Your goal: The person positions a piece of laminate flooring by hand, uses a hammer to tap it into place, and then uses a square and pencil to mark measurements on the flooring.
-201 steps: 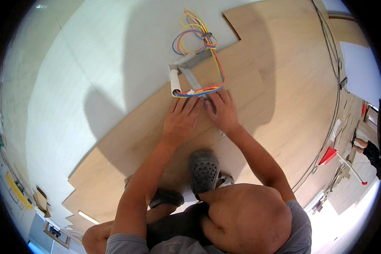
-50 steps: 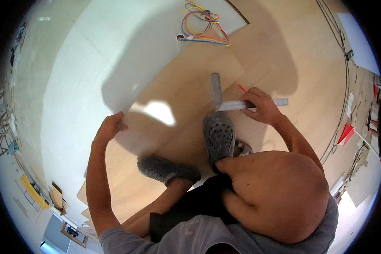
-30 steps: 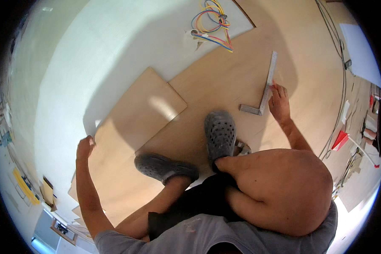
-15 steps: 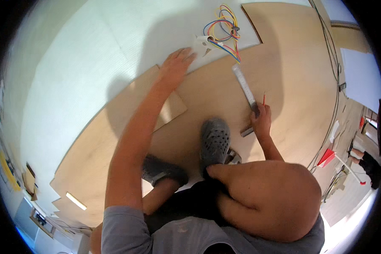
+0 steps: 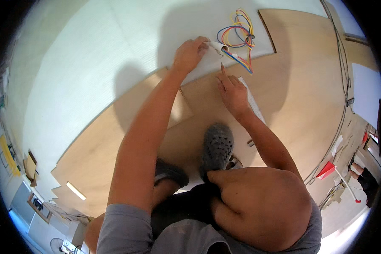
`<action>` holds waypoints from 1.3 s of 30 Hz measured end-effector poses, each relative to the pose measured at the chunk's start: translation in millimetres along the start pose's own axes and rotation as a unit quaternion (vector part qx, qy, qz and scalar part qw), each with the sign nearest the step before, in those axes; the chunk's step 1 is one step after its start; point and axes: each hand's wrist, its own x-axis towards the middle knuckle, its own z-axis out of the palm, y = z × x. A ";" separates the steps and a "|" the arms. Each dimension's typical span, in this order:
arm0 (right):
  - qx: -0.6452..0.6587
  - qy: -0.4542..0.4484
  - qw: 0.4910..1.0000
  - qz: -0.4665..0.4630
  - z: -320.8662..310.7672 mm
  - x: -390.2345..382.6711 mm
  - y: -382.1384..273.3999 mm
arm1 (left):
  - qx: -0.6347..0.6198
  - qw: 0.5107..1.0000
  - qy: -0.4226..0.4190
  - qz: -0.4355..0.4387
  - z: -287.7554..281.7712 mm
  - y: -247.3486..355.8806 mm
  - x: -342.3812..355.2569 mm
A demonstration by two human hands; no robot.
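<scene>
My left hand (image 5: 189, 53) reaches far forward and pinches the end of a short white tube (image 5: 218, 45) on the pale underlay. A bundle of coloured wires (image 5: 239, 36) loops out of that tube. My right hand (image 5: 230, 91) rests on the wooden floor planks (image 5: 292, 97), just below the tube, with a thin red pencil (image 5: 221, 67) sticking up from its fingers. A metal square ruler (image 5: 254, 106) lies partly under that hand. A loose plank piece (image 5: 180, 112) lies beside my left forearm.
White underlay (image 5: 93, 63) covers the floor to the left and far side. My grey clogs (image 5: 217, 146) stand on the planks below my hands. Thin cables (image 5: 340, 97) run along the right, near a red and white tool (image 5: 328, 169).
My left hand has gone further forward and now grips the white tube. My right hand has slid up along the ruler toward the wires. The view has tilted slightly.
</scene>
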 end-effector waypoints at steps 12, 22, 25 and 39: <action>0.247 -0.116 0.956 0.109 -25.1 50.4 -12.8 | -0.032 0.996 0.082 0.019 16.1 -9.0 5.1; -0.024 0.001 0.997 0.079 -4.0 75.9 1.0 | -0.025 0.988 0.149 0.042 23.8 -11.7 -1.0; -0.012 0.052 0.995 0.087 13.6 82.6 4.0 | -0.024 0.984 0.166 0.053 25.3 -12.5 -1.9; 0.096 0.034 0.993 0.061 33.4 107.2 29.8 | 0.008 0.978 0.197 0.067 29.8 -8.9 -0.9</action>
